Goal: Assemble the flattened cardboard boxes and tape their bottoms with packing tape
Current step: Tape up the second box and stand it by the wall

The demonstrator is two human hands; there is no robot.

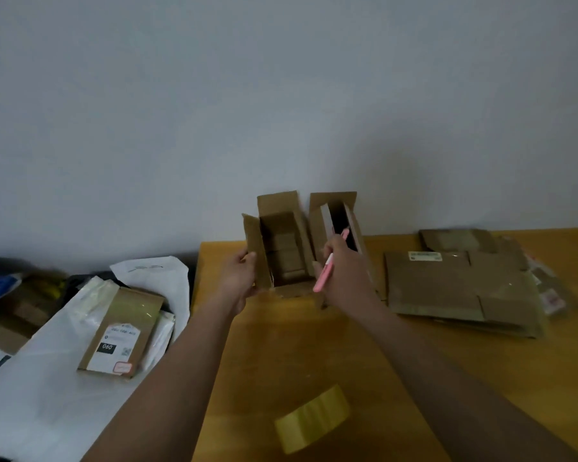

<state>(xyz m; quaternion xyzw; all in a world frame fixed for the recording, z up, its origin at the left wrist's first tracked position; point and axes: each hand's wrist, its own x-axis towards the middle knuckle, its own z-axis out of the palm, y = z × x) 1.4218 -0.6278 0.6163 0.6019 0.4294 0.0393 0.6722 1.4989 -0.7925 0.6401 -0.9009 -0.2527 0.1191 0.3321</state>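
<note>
An assembled cardboard box (282,248) stands open-topped at the far side of the wooden table (314,355), its flaps spread. My left hand (239,278) grips its left flap and wall. A second open box (342,225) stands just right of it against the wall. My right hand (346,278) is in front of that box, closed around a pink utility knife (324,273). A stack of flattened cardboard boxes (461,285) lies at the right. A roll of yellowish packing tape (312,416) lies near the table's front edge.
Left of the table, a white plastic mailer (47,378) carries a small labelled parcel (122,331). More bags and cardboard (17,301) pile up at the far left. A plain wall (281,95) rises directly behind the boxes.
</note>
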